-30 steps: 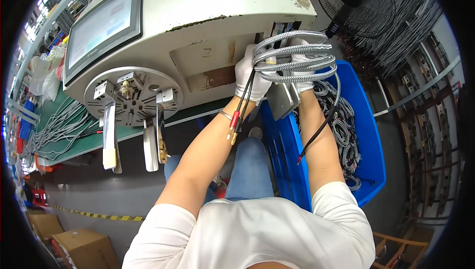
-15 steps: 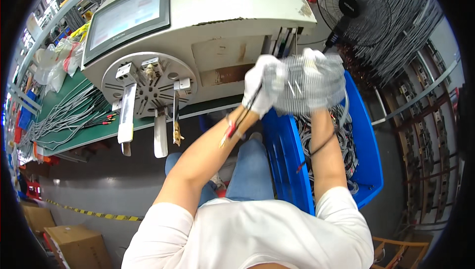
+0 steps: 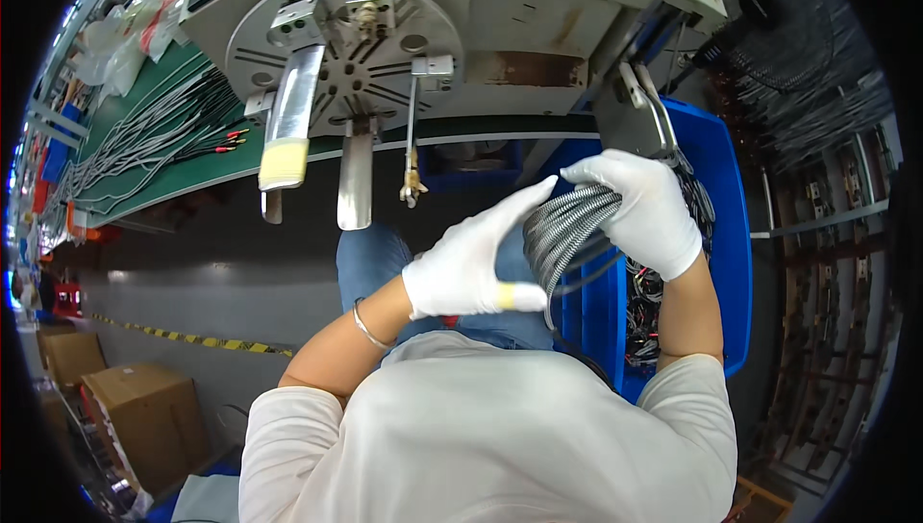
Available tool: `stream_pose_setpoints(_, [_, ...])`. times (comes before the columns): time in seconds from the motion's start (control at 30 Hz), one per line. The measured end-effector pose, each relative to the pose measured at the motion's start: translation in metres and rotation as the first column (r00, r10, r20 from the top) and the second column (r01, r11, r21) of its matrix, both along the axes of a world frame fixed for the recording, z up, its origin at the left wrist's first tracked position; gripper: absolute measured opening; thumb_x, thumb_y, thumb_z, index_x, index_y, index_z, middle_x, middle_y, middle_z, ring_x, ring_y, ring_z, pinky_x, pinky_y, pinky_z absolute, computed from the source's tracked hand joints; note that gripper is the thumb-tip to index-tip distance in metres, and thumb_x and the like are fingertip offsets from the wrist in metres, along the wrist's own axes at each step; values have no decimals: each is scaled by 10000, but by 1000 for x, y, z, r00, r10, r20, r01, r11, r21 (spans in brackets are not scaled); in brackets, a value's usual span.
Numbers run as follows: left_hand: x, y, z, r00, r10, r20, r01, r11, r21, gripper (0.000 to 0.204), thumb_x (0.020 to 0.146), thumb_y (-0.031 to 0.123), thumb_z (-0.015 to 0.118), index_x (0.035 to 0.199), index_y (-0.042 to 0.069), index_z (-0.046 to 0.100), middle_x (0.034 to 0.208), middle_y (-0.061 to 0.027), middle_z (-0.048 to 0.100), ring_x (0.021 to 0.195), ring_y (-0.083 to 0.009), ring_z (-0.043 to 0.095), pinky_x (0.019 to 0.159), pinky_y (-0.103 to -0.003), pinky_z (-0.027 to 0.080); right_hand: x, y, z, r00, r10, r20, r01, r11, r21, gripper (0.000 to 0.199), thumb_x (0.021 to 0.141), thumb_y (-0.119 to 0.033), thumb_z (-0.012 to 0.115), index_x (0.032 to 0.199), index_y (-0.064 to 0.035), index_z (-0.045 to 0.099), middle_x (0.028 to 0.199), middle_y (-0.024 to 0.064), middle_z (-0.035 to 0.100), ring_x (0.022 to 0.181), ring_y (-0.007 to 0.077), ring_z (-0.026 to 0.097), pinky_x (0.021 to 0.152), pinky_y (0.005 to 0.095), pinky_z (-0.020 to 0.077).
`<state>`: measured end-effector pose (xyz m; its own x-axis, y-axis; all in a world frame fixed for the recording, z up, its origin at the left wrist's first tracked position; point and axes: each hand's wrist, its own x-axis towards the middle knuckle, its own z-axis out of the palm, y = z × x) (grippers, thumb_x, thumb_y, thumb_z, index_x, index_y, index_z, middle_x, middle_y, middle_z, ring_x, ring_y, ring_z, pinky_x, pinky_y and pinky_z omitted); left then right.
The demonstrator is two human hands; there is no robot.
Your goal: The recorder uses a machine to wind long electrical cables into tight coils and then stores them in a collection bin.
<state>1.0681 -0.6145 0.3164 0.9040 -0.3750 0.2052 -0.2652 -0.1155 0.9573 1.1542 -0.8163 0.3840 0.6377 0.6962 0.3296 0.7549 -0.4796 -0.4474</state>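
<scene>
A coil of grey, striped-looking cable [image 3: 569, 233] is held in front of my body, beside the blue bin. My right hand [image 3: 646, 211], in a white glove, grips the coil's upper right side, thumb and fingers closed round the strands. On the left, my gloved left hand [image 3: 476, 259] is open, its fingers stretched and its thumb spread wide about the coil's left edge. Whether the left fingertips touch the strands I cannot tell. A dark cable length trails from the coil's lower right.
A machine's round slotted plate [image 3: 344, 62] juts out ahead, with metal arms pointing toward me. Beyond it on the left, grey cables [image 3: 144, 143] lie on a green table. The blue bin [image 3: 735, 235] at right holds more cables. A fan [image 3: 760, 9] stands behind it.
The coil has come down and closer to my body, out of its blurred motion. My left hand has opened from its grip on it. The view has shifted, showing the machine plate larger.
</scene>
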Motion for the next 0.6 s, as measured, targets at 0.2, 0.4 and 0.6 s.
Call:
stream_pose_setpoints(0.2, [-20, 9, 10, 987, 148, -59, -139, 981, 138, 992, 694, 327, 770, 1465, 38, 217, 1380, -238, 406, 1254, -348, 448, 1074, -405, 332, -3, 17, -7, 936, -84, -342, 78, 996, -31, 277, 675, 105, 613, 921, 2, 686, 764, 112, 667, 679, 165, 636, 678, 273, 506])
stream_pose_setpoints(0.4, [-15, 16, -9, 914, 190, -358, -227, 972, -65, 738, 769, 178, 719, 1391, 14, 356, 1224, -192, 551, 1147, -246, 549, 996, -355, 419, -5, 21, -13, 836, -133, -532, 112, 991, -72, 248, 690, 92, 583, 906, 15, 678, 735, 52, 666, 657, 105, 595, 663, 247, 493])
stream_pose_setpoints(0.6, [-5, 34, -9, 841, -89, -534, -5, 985, -172, 500, 799, 107, 697, 1244, 3, 496, 1037, -97, 626, 987, -134, 585, 902, -301, 468, 4, 21, -7, 597, -88, -798, 151, 989, 4, 192, 737, 1, 657, 927, 18, 644, 719, 54, 632, 616, 95, 582, 597, 240, 470])
